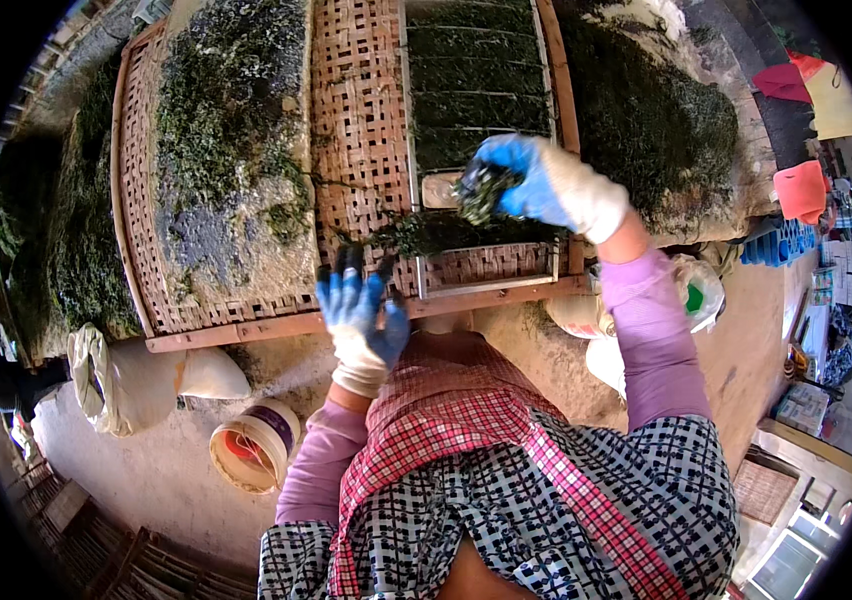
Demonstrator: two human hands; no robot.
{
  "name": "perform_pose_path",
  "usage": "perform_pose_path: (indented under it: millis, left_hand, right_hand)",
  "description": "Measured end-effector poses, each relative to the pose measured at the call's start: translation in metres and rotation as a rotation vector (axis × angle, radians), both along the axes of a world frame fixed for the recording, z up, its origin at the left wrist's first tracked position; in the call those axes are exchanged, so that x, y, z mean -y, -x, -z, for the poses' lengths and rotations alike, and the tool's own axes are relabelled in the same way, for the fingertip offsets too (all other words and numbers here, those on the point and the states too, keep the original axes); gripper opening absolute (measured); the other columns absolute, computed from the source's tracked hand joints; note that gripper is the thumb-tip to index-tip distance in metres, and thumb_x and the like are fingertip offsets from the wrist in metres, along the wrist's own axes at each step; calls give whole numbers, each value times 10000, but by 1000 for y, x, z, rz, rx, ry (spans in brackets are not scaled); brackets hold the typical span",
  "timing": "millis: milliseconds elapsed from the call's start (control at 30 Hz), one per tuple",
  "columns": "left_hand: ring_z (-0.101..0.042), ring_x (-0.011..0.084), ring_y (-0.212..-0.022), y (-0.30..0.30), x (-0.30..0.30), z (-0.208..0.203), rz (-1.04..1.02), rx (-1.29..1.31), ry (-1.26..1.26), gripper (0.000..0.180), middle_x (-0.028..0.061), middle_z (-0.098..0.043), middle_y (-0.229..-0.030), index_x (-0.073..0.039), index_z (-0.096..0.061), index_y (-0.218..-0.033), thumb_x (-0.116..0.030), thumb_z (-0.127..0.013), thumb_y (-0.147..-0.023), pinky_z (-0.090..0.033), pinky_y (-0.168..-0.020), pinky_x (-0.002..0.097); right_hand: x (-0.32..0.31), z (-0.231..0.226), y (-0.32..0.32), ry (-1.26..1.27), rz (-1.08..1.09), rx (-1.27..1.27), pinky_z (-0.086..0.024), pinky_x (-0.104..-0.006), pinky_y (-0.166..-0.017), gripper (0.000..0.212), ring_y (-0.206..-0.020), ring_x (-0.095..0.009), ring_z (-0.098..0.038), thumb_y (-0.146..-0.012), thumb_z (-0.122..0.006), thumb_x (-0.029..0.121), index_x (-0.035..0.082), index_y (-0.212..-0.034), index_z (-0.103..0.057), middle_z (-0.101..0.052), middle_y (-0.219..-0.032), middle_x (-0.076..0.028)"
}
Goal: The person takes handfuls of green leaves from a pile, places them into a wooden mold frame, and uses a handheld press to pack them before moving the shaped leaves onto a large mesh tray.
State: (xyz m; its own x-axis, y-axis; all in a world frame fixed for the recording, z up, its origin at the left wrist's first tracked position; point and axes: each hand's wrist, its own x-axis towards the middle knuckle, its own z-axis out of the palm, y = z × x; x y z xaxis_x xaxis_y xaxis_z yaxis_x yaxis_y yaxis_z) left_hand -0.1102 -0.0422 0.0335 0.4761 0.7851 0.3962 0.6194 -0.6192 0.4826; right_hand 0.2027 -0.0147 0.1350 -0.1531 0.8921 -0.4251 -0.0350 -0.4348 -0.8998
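Note:
My right hand [546,185], in a blue-and-white work glove, is closed round a wet clump of dark green seaweed [484,198]. It is just above a long metal frame [412,150] with thin crossbars, which lies on a woven bamboo mat [358,110]. Dark seaweed [476,85] fills most of the frame; a pale bare patch [439,190] shows beside the clump. My left hand [361,325], gloved alike with dark-stained fingertips, is open, fingers spread, over the mat's wooden front edge. Loose strands [401,236] trail between the left fingertips and the frame.
A heap of seaweed [231,90] covers the mat's left part, and another pile [646,120] lies right of it. Below the edge stand a white bucket [254,445] with something red inside and pale sacks [151,385]. A blue crate [781,243] is at the right.

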Motion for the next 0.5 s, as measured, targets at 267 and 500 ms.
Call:
perform_pose_path:
  millis: [267, 500]
  left_hand:
    - [-436, 496, -1305, -98, 26, 59, 58, -148, 67, 379, 275, -503, -1367, 19, -642, -1143, -219, -532, -870, -287, -1120, 625]
    - [-493, 364, -1298, -104, 14, 63, 4, -240, -33, 341, 151, -606, -1319, -2, -698, -1117, -205, -575, -872, -289, -1147, 567]
  right_hand:
    - [40, 112, 34, -919, -231, 1266, -539, -442, -898, 293, -1100, -319, -603, -846, -643, 134, 150, -1138, -661, -587, -1176, -96]
    - [95, 146, -22, -782, -240, 1538, -540, -445, -873, 293, -1105, -302, -608, -828, -633, 131, 223, -1098, -697, -612, -1238, -33]
